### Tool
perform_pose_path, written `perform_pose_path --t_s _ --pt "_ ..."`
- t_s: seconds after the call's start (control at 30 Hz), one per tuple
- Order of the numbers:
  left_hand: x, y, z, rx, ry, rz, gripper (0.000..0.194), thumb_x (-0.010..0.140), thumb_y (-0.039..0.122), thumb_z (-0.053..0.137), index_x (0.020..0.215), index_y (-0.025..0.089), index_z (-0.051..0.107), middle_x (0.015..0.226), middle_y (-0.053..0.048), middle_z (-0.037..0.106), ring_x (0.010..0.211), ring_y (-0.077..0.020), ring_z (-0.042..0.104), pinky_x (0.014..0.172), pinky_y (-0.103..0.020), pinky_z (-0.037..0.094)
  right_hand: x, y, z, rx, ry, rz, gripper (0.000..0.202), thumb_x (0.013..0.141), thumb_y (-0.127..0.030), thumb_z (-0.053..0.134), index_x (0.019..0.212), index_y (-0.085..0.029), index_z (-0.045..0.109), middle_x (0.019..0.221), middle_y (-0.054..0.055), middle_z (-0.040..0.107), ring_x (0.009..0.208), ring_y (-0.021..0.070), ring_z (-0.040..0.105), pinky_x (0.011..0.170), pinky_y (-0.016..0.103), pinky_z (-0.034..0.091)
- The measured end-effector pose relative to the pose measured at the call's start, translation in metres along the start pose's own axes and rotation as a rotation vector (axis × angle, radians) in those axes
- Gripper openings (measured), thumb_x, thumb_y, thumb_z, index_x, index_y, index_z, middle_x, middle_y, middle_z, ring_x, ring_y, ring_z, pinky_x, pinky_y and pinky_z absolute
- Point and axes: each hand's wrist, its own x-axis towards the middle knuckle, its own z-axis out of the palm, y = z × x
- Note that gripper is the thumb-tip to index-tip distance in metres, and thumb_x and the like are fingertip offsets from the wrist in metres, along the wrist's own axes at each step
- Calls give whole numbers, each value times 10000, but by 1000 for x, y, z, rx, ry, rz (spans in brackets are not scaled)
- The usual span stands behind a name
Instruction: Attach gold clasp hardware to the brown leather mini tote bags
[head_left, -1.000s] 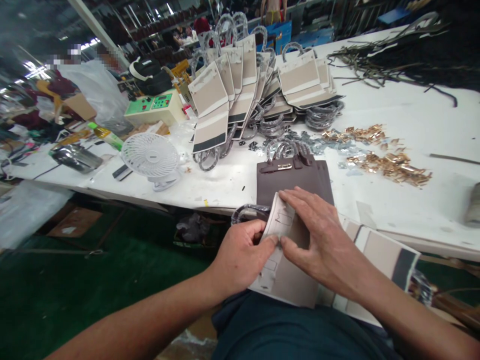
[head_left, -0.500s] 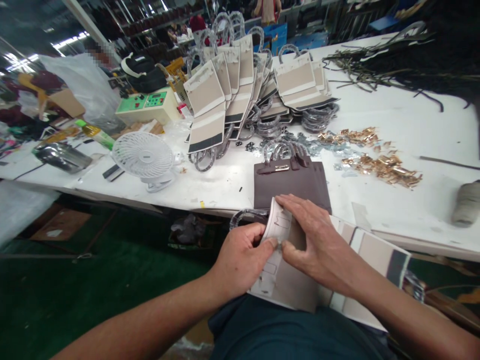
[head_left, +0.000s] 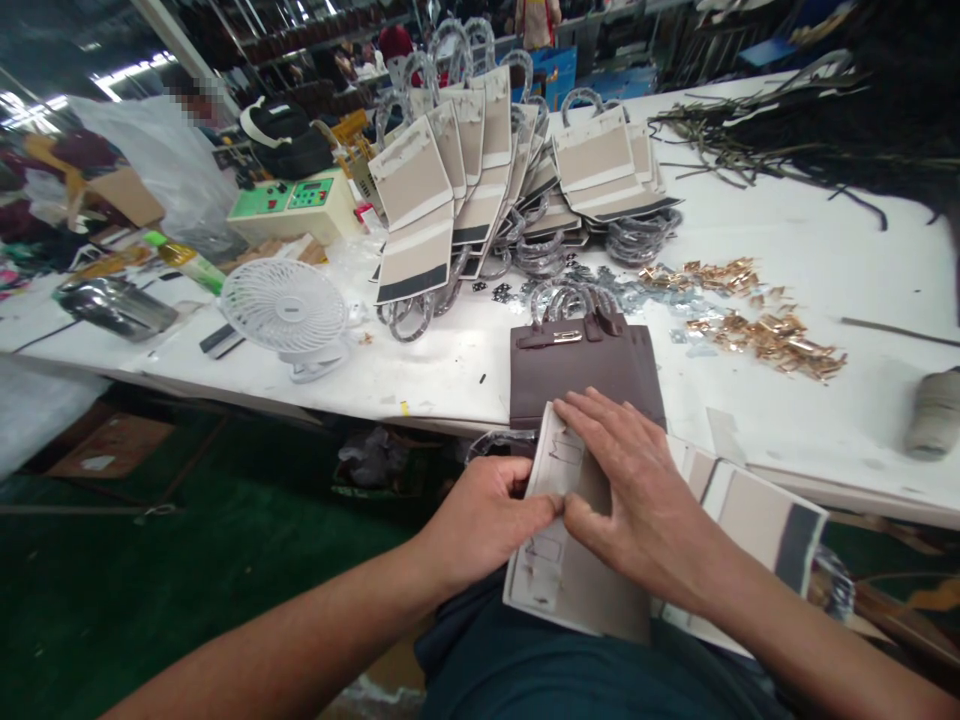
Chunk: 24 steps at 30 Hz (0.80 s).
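Note:
Over my lap lies a handbag panel (head_left: 585,590), its beige backing up, with pen marks along a pale strip. My left hand (head_left: 480,520) grips its left edge, thumb on top and fingers underneath. My right hand (head_left: 645,490) is closed on the same panel, fingers over the far edge and thumb near the left thumb. Whatever lies under the thumbs is hidden. Beneath my right forearm, another beige-backed section (head_left: 750,510) extends to the right. Just beyond my hands, dark brown handbag panels (head_left: 585,375) with plastic-wrapped handles and a gold clasp lie on the table.
Beige-backed bag panels (head_left: 412,215) are piled at the back of the white table (head_left: 795,230). Gold metal fittings (head_left: 787,340) lie right of the brown panels. A white fan (head_left: 285,310), a metal jug (head_left: 116,305) and a bottle (head_left: 184,262) stand left. A thread spool (head_left: 934,415) sits far right.
The held panel has tipped flatter and shows more of its marked strip. My left thumb has shifted slightly right along it, and both hands stay on the panel.

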Motion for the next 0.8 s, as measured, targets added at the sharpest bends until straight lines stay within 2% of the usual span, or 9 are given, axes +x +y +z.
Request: perform_pose_path --t_s 0.1,0.23,0.43,0.57,0.67,0.8 --pt "-1 0 1 -25 -1 -6 209 785 309 708 897 137 748 818 -33 720 735 -202 658 636 -265 496 -3 -3 1 -20 24 -19 807 754 -232 610 1534 -200 409 1605 124 447 1538 322 309 1250 640 257" --pt "-2 -2 6 26 58 20 155 772 292 701 774 137 712 750 -22 683 695 -181 611 569 -233 441 -7 -5 1 1 52 -13 837 732 -187 596 1544 -187 394 1611 138 433 1537 307 321 1263 618 258" --pt "-3 -5 10 29 57 16 225 805 340 694 729 128 687 709 -17 644 641 -144 541 528 -216 384 -11 -1 1 93 0 4 812 742 -164 560 1538 -159 401 1618 145 425 1540 282 321 1273 604 261" --pt "0 -5 5 -58 -31 2 301 818 421 732 875 125 726 801 -46 704 716 -196 638 613 -260 480 -5 8 -8 158 -76 25 765 786 -207 557 1536 -171 415 1612 145 435 1519 293 362 1251 632 288" --pt "4 -2 -2 -149 -108 1 344 823 441 753 980 136 729 860 -56 732 813 -248 706 722 -315 540 4 16 -21 232 -131 24 740 816 -250 587 1537 -213 424 1578 130 485 1463 305 443 1205 614 376" --pt "4 10 -9 -49 -129 28 346 870 442 706 1036 139 736 895 -64 750 846 -261 719 742 -329 554 18 22 -36 307 -92 115 683 862 -310 635 1519 -284 449 1482 84 583 1332 283 572 1147 535 469"
